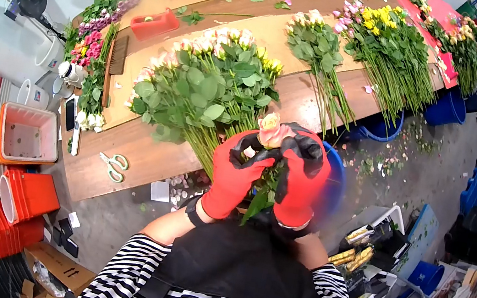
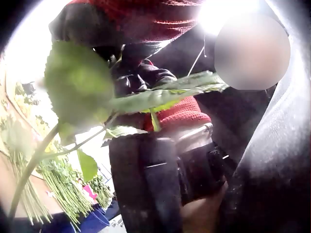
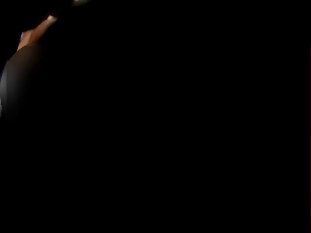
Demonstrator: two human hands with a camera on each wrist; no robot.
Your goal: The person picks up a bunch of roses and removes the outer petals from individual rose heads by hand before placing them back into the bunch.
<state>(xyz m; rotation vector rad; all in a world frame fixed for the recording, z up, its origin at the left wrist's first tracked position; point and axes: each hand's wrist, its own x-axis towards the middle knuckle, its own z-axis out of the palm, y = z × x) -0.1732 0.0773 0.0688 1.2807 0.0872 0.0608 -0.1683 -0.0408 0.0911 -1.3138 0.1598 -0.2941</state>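
Both hands wear red gloves with black palms and fingers. In the head view, my left hand (image 1: 234, 167) grips a pink-and-peach rose (image 1: 271, 130) just under its bloom. My right hand (image 1: 302, 176) has its fingers curled against the right side of the same bloom, pinching at the outer petals. Green leaves (image 1: 257, 202) of the rose hang between the two wrists. A small pale petal (image 1: 249, 151) shows by the left fingers. From the left wrist, a blurred leaf (image 2: 77, 85) and stem cross close to the camera. The right wrist view is almost wholly dark.
A large heap of pale pink roses (image 1: 206, 79) lies on the wooden table (image 1: 93, 174) beyond the hands. Green-handled scissors (image 1: 114, 167) rest near its front edge. More bunches, including yellow roses (image 1: 379, 19), lie farther right. A blue bucket (image 1: 335, 182) stands behind the right hand.
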